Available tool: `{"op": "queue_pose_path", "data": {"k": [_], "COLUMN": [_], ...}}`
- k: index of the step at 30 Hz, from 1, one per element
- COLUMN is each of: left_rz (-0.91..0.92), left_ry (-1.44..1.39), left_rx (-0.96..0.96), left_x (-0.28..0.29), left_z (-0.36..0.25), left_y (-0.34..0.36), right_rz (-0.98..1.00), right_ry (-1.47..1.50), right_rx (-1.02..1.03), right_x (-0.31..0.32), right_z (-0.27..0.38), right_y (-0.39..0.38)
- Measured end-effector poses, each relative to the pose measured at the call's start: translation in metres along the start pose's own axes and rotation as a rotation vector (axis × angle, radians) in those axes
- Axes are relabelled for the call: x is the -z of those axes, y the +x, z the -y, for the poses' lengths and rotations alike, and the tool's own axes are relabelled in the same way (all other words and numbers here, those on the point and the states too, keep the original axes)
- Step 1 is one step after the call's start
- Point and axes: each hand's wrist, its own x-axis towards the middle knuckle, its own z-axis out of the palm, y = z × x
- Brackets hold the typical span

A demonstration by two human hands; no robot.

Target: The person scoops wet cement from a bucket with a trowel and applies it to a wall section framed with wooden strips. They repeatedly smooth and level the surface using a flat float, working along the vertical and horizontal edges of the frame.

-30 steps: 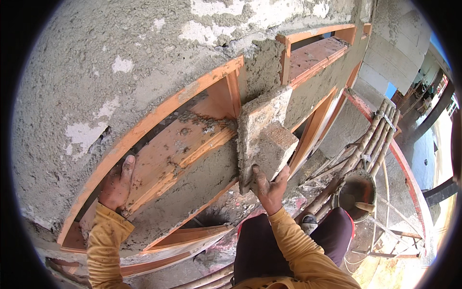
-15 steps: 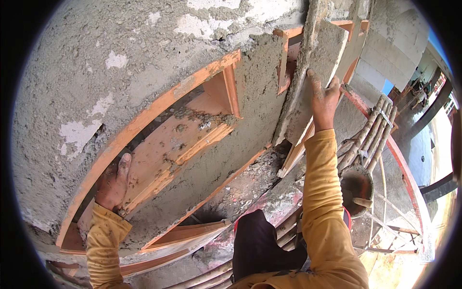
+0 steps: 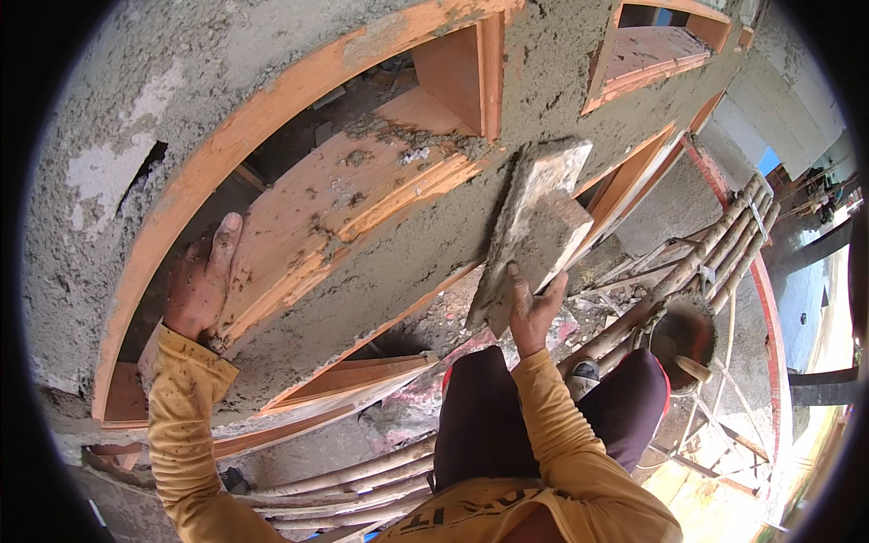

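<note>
My right hand (image 3: 534, 312) grips a mortar-caked wooden float (image 3: 523, 231), its flat face against the wet grey plaster strip (image 3: 398, 244) between the window openings. The thumb and a finger show along the float's handle side. My left hand (image 3: 201, 281) hooks over the inner edge of a wide wooden board (image 3: 299, 204) in the arched opening; its thumb lies on top and its other fingers are hidden behind the edge. Mortar crumbs are scattered on the board. A curved orange-brown wooden frame (image 3: 195, 185) arches round this opening.
A second framed opening (image 3: 656, 50) sits at the upper right. Bundled bamboo poles (image 3: 724, 240) and a dark bucket (image 3: 679, 335) with a wooden handle are right of my knees. More poles (image 3: 362, 484) run below, in front of me. Rubble (image 3: 444, 317) lies under the wall's lower frame.
My right hand has come down and left, closer to my body, with the float. A long board-like straightedge seen beside it earlier no longer shows. My left hand stays in place as the view shifts.
</note>
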Motion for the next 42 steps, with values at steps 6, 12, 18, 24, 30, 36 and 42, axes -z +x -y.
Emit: {"op": "queue_pose_path", "data": {"k": [6,12,18,24,30,36,42], "left_rz": [-0.038,0.072,0.061,-0.026,-0.507,-0.657,-0.859], "left_ry": [-0.115,-0.141,-0.124,-0.017,0.309,-0.528,-0.685], "left_rx": [-0.067,-0.038,-0.064,-0.187,-0.466,-0.435,-0.375], "left_x": [-0.006,-0.003,-0.002,-0.017,-0.001,-0.151,-0.239], "left_z": [0.007,0.003,0.015,0.021,0.0,-0.045,-0.109], "left_y": [0.001,0.003,0.005,0.011,-0.058,-0.17,-0.134], "right_rz": [-0.051,0.189,0.302,0.165,0.52,0.71,0.837], "right_ry": [0.03,0.02,0.231,0.147,0.141,0.082,-0.083], "right_rx": [0.25,0.082,-0.11,0.112,-0.01,0.073,0.187], "right_x": [-0.018,-0.052,-0.056,-0.059,-0.066,-0.044,-0.02], "right_z": [0.085,0.04,0.026,0.098,0.072,0.067,0.067], "right_y": [0.093,-0.043,-0.075,0.005,-0.066,-0.061,-0.035]}}
